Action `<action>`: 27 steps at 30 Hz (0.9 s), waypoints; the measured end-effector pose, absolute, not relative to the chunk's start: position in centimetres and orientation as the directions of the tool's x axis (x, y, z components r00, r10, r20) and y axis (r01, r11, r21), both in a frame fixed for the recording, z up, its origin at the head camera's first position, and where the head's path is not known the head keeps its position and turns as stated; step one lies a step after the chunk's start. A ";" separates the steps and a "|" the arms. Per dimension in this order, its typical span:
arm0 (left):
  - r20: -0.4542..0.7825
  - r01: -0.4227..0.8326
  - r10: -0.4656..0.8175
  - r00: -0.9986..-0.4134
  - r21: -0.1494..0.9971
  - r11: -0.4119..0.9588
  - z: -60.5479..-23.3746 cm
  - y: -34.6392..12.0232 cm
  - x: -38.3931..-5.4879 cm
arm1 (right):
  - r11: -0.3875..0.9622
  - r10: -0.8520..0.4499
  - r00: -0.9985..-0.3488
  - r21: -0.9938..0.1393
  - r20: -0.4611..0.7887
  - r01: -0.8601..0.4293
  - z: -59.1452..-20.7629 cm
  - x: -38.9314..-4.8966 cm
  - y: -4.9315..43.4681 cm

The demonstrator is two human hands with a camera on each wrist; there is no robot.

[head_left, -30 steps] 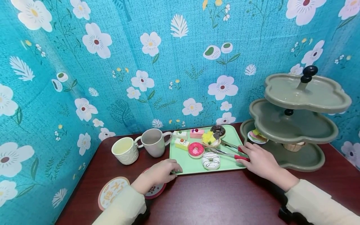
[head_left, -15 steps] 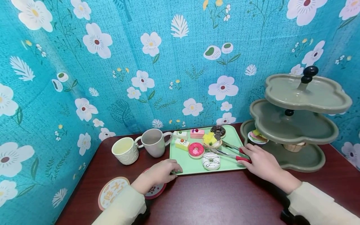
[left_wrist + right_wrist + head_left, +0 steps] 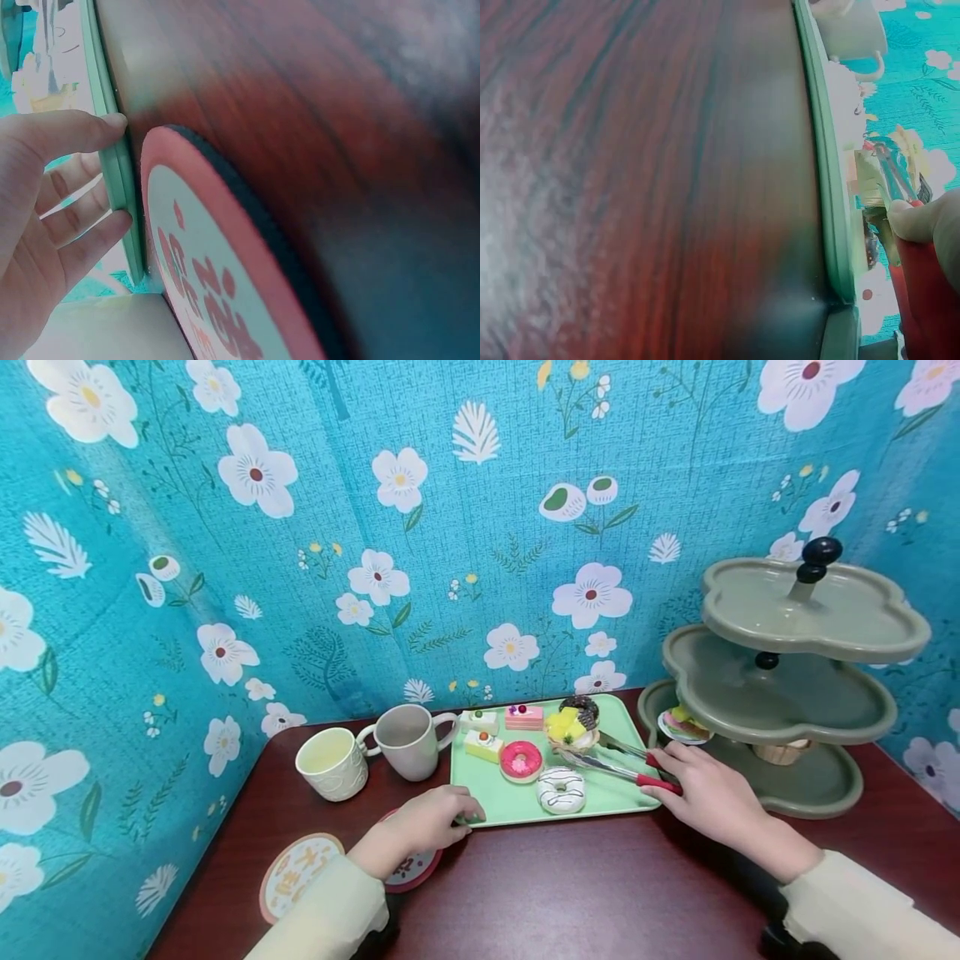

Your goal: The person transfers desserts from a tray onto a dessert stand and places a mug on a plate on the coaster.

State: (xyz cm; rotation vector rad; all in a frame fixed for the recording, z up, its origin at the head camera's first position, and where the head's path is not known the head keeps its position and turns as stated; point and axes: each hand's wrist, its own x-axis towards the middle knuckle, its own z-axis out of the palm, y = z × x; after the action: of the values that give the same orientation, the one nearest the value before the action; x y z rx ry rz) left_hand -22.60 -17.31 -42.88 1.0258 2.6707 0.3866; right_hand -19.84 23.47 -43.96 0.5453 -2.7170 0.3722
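Tongs (image 3: 618,769) lie aslant over the right half of the green tray (image 3: 491,792), their long axis running from upper left to lower right; the metal tips point left and the red handles lie at the right. The right hand (image 3: 708,793) has its fingers wrapped around those handles. At the tips sits one fruit tart (image 3: 570,727), one tip by its right edge and the other by its lower edge; whether it is lifted off the tray, I cannot tell. The left hand (image 3: 426,820) grips the rim at the tray's lower left corner.

Counting the rest on the tray: three doughnuts (pink (image 3: 521,762), white (image 3: 561,790) and dark (image 3: 579,702)) and three cake slices (image 3: 523,717). The tart partly covers the dark doughnut, and the white one lies just below the tongs. Left of the tray stand one cup (image 3: 332,764) and one mug (image 3: 408,742). Two round coasters (image 3: 296,877) lie at lower left, both partly covered by the left arm. At right rises one three-tier stand (image 3: 810,627); two pastries (image 3: 682,727) show on its bottom tier, beneath the overhanging middle one.
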 end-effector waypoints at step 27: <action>-0.111 0.627 0.696 -0.709 0.352 0.695 -43.3 -17.6 -22.8 | 0.919 -0.266 -0.864 -0.157 0.427 -0.360 -42.8 -16.2 27.1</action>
State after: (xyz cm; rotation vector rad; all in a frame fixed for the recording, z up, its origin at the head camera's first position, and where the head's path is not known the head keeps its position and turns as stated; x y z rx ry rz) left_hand -22.76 -17.56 -43.28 1.0596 2.6699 0.4264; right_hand -16.25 27.14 -42.81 0.4559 -2.6748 0.3257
